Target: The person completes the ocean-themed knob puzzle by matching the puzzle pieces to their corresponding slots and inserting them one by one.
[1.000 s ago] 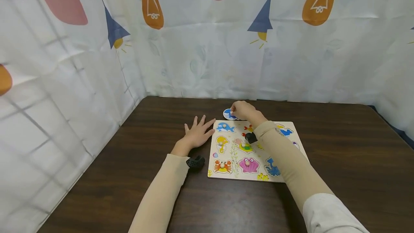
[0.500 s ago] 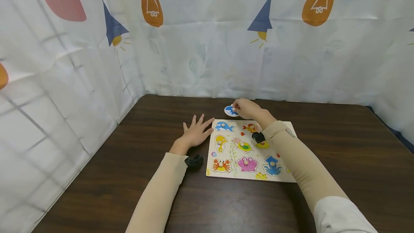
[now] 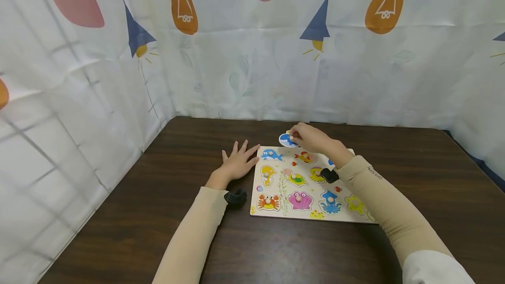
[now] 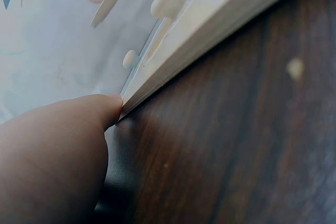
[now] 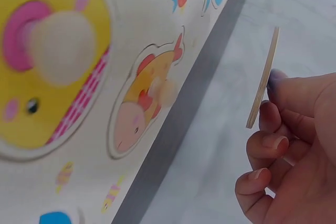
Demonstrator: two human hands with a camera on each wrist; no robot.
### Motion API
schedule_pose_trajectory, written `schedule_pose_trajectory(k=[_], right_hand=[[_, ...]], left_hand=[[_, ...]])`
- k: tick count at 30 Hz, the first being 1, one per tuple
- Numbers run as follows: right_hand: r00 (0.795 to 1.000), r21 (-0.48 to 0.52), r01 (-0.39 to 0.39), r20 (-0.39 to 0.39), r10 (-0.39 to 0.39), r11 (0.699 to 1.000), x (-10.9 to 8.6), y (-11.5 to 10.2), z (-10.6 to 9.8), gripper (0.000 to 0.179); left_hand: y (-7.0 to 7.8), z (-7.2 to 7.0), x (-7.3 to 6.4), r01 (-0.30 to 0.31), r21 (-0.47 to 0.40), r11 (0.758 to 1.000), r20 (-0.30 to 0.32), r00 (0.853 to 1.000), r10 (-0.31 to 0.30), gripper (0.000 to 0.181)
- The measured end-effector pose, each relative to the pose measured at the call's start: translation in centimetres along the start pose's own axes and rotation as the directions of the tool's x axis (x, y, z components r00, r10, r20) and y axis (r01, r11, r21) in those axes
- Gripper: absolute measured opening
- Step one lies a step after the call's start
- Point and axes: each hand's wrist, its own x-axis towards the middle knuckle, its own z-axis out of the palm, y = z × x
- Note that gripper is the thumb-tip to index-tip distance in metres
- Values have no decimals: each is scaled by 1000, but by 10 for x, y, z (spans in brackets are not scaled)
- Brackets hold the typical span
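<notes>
My right hand [image 3: 311, 138] pinches a blue-and-white puzzle piece [image 3: 287, 140] just beyond the far edge of a wooden peg puzzle board [image 3: 286, 215]. In the right wrist view that piece [image 5: 263, 80] appears edge-on, apart from the board, with the fingers behind it. My left hand [image 3: 236, 165] lies with spread fingers at the board's left side. Its thumb [image 4: 111, 107] touches the board's edge in the left wrist view. Sea-animal pieces with knobs sit in the board, among them a whale [image 3: 272, 155], a crab [image 3: 269, 202] and a pink shell [image 3: 301, 200]. The right forearm hides the board's right part.
The board rests on a dark brown wooden table [image 3: 221, 240]. Printed white cloth [image 3: 252, 78] hangs behind the table and along its left side. Each wrist carries a black device, the left one [image 3: 236, 198] beside the board.
My right hand has moved to the right with the blue-and-white piece, and its forearm has swung right, uncovering the octopus and starfish pieces. My left hand has stayed in place.
</notes>
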Motion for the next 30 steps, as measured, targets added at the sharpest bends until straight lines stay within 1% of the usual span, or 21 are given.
schedule_pose_trajectory(k=[4,10,13,19,24,30], right_hand=[[1000,10,-10,-16,10,1000,-13,6,-3,20],[999,34,12,-31,-11,999,-32,13,-8,18],[999,34,5,-37,-4,999,-41,17,-11,17],[1000,14,9,-27,-8,1000,-55,23,-19,16],[1000,10,-22,-13,22,1000,-71,35,-23,15],[999,11,-28,-31,28,1000,-89,54,-23,15]], left_hand=[[0,1,1,-3,2,1000,-2,1000,3,59],[2,0,1,5,-5,1000,13,1000,-5,60],[1,0,1,7,-5,1000,19,1000,-7,60],[-1,-3,1,12,0,1000,1,1000,-12,60],[1,-4,0,2,-5,1000,2,1000,-2,60],[3,-1,0,2,-1,1000,9,1000,-2,60]])
